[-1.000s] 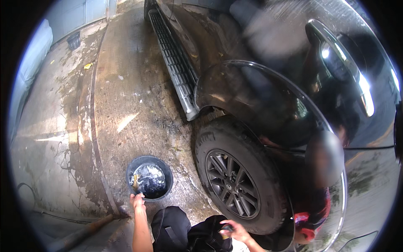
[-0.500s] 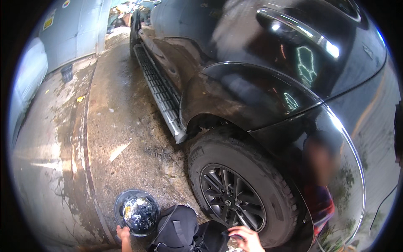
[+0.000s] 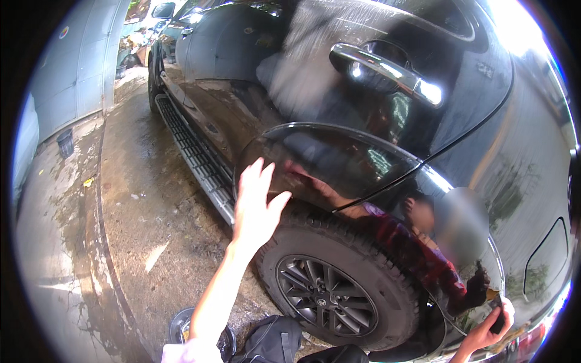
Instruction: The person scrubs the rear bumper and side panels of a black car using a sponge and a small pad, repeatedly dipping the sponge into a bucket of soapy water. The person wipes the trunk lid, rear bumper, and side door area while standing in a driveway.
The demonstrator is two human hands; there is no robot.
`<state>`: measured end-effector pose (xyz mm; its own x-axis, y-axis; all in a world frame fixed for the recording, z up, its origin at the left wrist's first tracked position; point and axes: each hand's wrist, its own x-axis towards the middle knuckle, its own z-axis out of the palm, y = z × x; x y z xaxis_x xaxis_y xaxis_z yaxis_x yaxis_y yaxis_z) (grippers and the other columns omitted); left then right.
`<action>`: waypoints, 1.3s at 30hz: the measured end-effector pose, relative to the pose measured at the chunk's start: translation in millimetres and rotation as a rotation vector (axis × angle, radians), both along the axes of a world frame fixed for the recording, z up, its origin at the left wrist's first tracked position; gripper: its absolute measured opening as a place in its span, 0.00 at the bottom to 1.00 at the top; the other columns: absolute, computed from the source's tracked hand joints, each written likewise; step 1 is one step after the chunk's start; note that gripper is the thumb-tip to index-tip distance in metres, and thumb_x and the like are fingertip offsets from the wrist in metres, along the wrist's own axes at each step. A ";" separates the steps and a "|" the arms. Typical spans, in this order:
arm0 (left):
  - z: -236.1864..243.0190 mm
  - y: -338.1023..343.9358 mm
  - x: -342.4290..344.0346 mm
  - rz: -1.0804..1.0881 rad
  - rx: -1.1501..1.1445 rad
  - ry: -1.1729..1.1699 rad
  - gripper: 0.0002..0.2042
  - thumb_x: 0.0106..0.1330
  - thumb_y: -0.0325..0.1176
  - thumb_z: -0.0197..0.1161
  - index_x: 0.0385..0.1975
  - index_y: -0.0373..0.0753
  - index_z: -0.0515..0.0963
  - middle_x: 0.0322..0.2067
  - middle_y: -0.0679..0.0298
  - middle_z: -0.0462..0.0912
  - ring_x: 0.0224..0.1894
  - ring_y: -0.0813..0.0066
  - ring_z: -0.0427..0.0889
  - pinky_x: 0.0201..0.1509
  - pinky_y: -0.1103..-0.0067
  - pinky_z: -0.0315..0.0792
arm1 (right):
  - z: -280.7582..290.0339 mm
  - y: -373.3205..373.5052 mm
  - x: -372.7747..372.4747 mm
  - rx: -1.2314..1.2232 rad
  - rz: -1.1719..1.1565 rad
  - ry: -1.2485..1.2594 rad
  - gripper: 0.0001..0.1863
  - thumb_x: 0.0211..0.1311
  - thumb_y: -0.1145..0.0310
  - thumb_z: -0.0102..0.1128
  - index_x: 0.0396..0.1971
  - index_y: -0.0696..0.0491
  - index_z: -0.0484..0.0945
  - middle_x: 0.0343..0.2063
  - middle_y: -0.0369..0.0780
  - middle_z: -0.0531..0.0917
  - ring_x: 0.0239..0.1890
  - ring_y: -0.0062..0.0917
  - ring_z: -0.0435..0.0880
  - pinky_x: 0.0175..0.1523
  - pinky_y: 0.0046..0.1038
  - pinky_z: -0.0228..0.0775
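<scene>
My left hand [image 3: 257, 206] is stretched up with its fingers spread at the front of the wheel arch of a glossy black car [image 3: 339, 157]. I cannot tell whether the fingertips touch the panel. Against the panel behind the rear wheel [image 3: 339, 290], my right hand [image 3: 493, 327] grips a small dark pad [image 3: 498, 322]. Its exact kind is unclear. My left forearm partly covers a dark round bucket [image 3: 175, 327] on the ground.
A ribbed side step [image 3: 187, 148] runs along the car's lower edge. The concrete floor [image 3: 139, 206] has wet patches. A small dark bin [image 3: 65, 144] stands by the grey metal wall [image 3: 78, 72]. My black-clad knees [image 3: 275, 339] are close to the wheel.
My left hand has left the bucket and risen to the wheel arch. My right hand has moved from in front of the wheel to the panel behind it. The view has shifted.
</scene>
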<state>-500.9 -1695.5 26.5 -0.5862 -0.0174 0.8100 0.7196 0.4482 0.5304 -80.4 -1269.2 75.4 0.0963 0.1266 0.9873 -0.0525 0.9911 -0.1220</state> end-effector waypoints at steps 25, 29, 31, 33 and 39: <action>299.0 121.8 -66.6 -0.052 -0.110 0.901 0.26 0.77 0.59 0.49 0.57 0.46 0.82 0.62 0.55 0.79 0.63 0.39 0.76 0.63 0.54 0.75 | 7.4 -31.3 -51.6 0.051 -0.004 0.130 0.27 0.78 0.50 0.48 0.56 0.62 0.67 0.47 0.50 0.78 0.51 0.36 0.78 0.62 0.41 0.66; 294.1 122.2 -60.6 -0.121 -0.292 0.988 0.26 0.78 0.59 0.45 0.65 0.56 0.78 0.71 0.59 0.71 0.72 0.45 0.68 0.73 0.58 0.63 | 4.2 -33.6 -58.3 0.048 0.015 0.117 0.26 0.78 0.51 0.48 0.56 0.61 0.67 0.48 0.50 0.79 0.51 0.36 0.78 0.61 0.40 0.67; 299.3 109.6 -73.9 -0.130 -0.275 0.992 0.24 0.79 0.56 0.44 0.65 0.56 0.78 0.70 0.59 0.72 0.72 0.51 0.69 0.71 0.60 0.64 | 5.4 -34.0 -55.8 0.060 0.006 0.106 0.25 0.78 0.52 0.48 0.56 0.61 0.67 0.47 0.50 0.79 0.50 0.36 0.78 0.60 0.40 0.67; 304.7 88.9 -97.0 0.014 -0.233 1.013 0.19 0.74 0.43 0.58 0.63 0.57 0.80 0.65 0.61 0.78 0.65 0.61 0.78 0.62 0.64 0.72 | 7.7 -35.7 -58.3 0.070 0.002 0.111 0.25 0.77 0.53 0.48 0.56 0.61 0.67 0.47 0.50 0.79 0.50 0.36 0.78 0.60 0.40 0.67; 313.4 78.7 -112.4 -0.137 -0.142 0.721 0.23 0.73 0.45 0.61 0.64 0.42 0.77 0.59 0.52 0.80 0.65 0.53 0.77 0.67 0.58 0.73 | 10.9 -37.6 -58.8 0.088 -0.033 0.083 0.25 0.76 0.50 0.50 0.55 0.59 0.69 0.44 0.49 0.80 0.48 0.36 0.77 0.58 0.40 0.67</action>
<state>-613.3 -1616.8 339.9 0.1020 0.1506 0.9833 0.9212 0.3588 -0.1505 -139.2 -1306.9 86.3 0.1811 0.0350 0.9828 -0.0256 0.9992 -0.0309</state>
